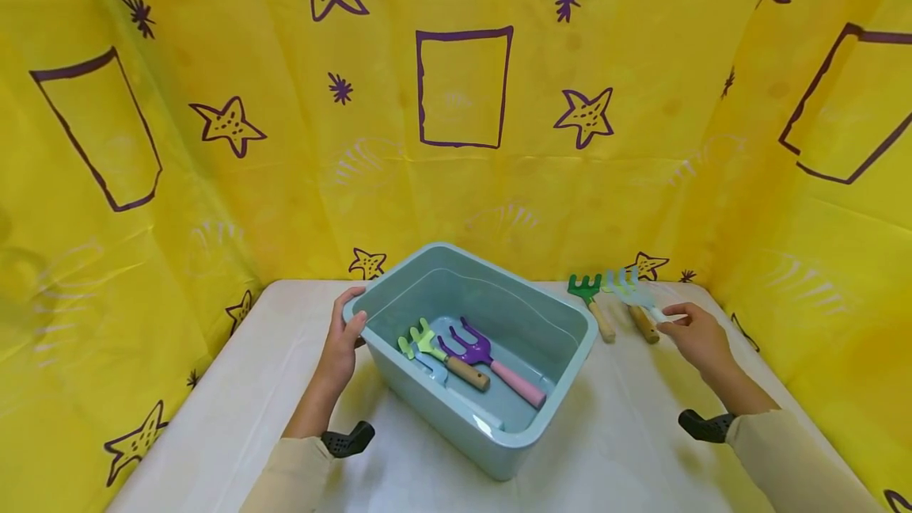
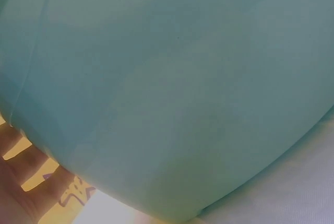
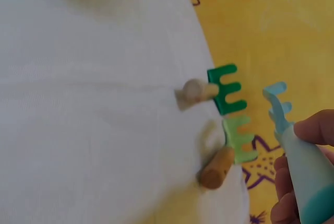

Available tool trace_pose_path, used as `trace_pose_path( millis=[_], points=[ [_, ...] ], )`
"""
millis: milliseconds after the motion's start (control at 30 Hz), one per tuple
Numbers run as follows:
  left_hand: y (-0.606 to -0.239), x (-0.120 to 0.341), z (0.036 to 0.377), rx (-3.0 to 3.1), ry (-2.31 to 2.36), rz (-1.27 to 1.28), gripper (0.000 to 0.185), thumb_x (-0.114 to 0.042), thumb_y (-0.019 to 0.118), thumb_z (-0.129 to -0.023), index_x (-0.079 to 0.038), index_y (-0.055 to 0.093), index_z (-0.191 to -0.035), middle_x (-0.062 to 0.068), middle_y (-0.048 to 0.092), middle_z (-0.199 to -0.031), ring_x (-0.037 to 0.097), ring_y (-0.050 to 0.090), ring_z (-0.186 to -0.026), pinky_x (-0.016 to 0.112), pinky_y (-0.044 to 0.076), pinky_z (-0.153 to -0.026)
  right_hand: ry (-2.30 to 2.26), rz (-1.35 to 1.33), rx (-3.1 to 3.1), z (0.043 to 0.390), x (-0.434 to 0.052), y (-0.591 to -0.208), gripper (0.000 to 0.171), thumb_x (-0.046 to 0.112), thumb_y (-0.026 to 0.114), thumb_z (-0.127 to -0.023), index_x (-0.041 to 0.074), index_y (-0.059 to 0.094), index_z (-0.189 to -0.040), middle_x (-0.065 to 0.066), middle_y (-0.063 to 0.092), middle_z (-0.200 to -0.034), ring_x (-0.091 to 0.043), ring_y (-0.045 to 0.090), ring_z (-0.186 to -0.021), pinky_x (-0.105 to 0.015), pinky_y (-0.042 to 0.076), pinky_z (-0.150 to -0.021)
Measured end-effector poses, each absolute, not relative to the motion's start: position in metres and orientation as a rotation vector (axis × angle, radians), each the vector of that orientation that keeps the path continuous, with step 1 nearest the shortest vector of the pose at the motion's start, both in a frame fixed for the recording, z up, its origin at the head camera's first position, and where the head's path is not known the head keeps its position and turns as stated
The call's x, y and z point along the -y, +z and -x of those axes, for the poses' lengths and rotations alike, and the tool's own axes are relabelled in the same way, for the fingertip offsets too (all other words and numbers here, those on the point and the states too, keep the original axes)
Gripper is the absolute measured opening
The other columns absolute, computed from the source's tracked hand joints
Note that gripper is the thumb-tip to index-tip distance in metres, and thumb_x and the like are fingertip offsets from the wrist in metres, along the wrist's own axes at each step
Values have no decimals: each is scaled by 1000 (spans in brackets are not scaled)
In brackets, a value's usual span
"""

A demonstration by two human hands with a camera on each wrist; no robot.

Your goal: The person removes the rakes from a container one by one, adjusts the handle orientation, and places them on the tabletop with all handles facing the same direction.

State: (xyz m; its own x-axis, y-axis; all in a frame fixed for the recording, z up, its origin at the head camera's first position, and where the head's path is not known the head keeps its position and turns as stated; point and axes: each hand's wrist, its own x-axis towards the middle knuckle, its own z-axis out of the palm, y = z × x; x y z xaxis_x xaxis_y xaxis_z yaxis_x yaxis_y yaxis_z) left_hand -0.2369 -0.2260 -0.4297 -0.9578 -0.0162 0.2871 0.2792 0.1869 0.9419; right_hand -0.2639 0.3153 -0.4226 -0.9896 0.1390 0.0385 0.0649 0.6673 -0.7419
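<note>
Your left hand [image 1: 343, 339] rests on the left end of the teal bin [image 1: 563, 374], its fingers curled over the rim and gripping it; the left wrist view shows only the bin wall with fingertips at its lower edge. Inside the bin lie a light-green rake [image 1: 427, 339] and a purple fork [image 1: 479, 352], handles pointing toward you and to the right.

To the right of the bin, on the desk [image 1: 620, 434], a dark-green rake [image 1: 589, 295] and another light-green rake [image 3: 237, 139] lie side by side, heads toward the far wall.

Your right hand [image 1: 698, 333] is the nearer one to these. Its fingers [image 3: 315, 127] pinch the handle of a pale-blue rake [image 3: 292, 145], whose long axis runs from your fingers up and left, tines over the desk's back edge, well apart from the bin.
</note>
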Motion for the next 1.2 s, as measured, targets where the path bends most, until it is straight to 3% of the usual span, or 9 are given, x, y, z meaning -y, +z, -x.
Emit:
trace_pose_path(
  millis=[200, 367, 833, 1200],
  points=[
    [-422, 223, 233, 2232, -1885, 243, 48, -29, 36, -103, -19, 23, -148, 12, 34, -148, 35, 39, -128, 60, 32, -100, 1225, 221, 2766, 260, -331, -437, 42, 25, 59, -96, -5, 51, -124, -17, 55, -96, -28, 52, -76, -34, 45, -59],
    [-435, 226, 241, 2224, -1873, 235, 47, -35, 38, -103, -26, 25, -147, 7, 36, -147, 32, 40, -127, 60, 32, -101, 1189, 268, 2756, 257, -344, -446, 42, 27, 59, -96, -4, 51, -124, -17, 55, -96, -28, 53, -76, -35, 45, -58],
    [-434, 227, 239, 2209, -1876, 258, 47, -32, 38, -103, -22, 25, -148, 9, 36, -147, 33, 41, -126, 58, 34, -99, 1130, 468, 2735, 263, -364, -472, 40, 25, 60, -92, -5, 54, -119, -15, 59, -86, -28, 54, -71, -34, 42, -57],
    [-433, 227, 240, 2202, -1874, 248, 47, -32, 38, -103, -21, 26, -146, 9, 36, -147, 33, 40, -127, 61, 33, -99, 1056, 392, 2791, 264, -374, -484, 39, 22, 60, -91, -9, 54, -114, -23, 62, -90, -33, 56, -77, -34, 40, -61]
  ],
)
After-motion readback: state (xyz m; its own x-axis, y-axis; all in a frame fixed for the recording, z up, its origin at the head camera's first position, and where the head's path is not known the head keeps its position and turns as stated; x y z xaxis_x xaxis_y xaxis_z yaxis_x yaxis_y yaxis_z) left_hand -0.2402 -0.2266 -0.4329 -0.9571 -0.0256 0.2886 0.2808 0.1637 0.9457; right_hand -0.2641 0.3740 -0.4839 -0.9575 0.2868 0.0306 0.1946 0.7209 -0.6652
